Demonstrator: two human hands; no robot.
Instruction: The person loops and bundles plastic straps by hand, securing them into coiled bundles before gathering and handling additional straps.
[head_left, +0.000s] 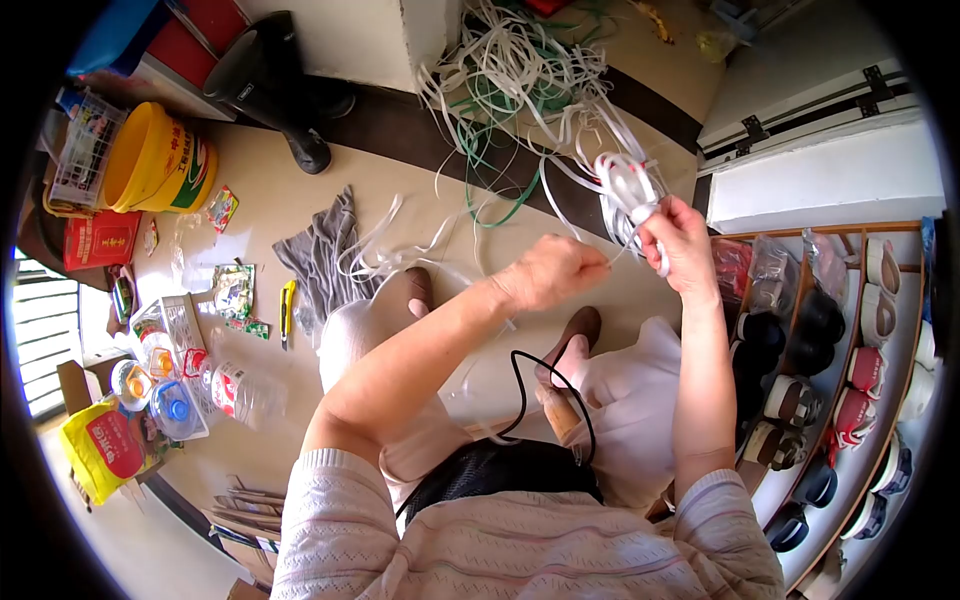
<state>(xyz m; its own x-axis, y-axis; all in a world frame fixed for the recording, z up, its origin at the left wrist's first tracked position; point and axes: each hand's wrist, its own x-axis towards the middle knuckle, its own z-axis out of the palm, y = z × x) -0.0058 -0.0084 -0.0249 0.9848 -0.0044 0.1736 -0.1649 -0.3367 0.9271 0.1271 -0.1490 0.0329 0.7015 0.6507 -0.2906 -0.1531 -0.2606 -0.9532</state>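
Found right hand (pixel 680 243) closed, gripping the gathered lower end of a looped bundle of flat white plastic strapping (pixel 627 183). Found left hand (pixel 552 272) fisted just beside, pinching a thin white strand (pixel 618 257) leading toward the bundle. Noted beyond, on the beige floor (pixel 255 168), a loose tangle of white and green strapping (pixel 512 62); noted at left, near a crumpled grey cloth (pixel 328 252), a yellow-handled utility knife (pixel 287 308).

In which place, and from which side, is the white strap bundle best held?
I would take the bundle at its narrow near end, coming from the right, where the right hand holds it. It is gathered close there; the far end fans open into loose curves and would likely slip.
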